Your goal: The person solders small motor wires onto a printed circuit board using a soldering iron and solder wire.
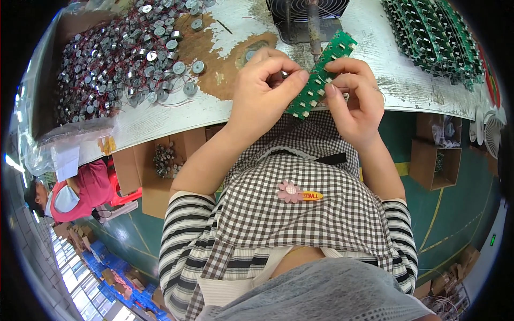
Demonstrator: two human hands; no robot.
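A long green circuit board [316, 88] with rows of small white connectors slants between my hands at the table's front edge. My left hand [267, 88] is closed, thumb and forefinger pinched at the board's left side. A small round metal part [276, 78] shows partly behind those fingers; its wires are hard to make out. On the other side, my right hand [356, 99] has its curled fingertips at the board's right edge, gripping it. Just beyond the board, a rod-shaped soldering iron [315, 32] points down toward it.
Many round silver parts with red wires [128, 64] are heaped at left. Stacked green circuit boards [433, 40] lie at far right. A black fan [286, 18] stands behind the iron. Below the table are cardboard boxes [439, 160]; another person [88, 190] sits at left.
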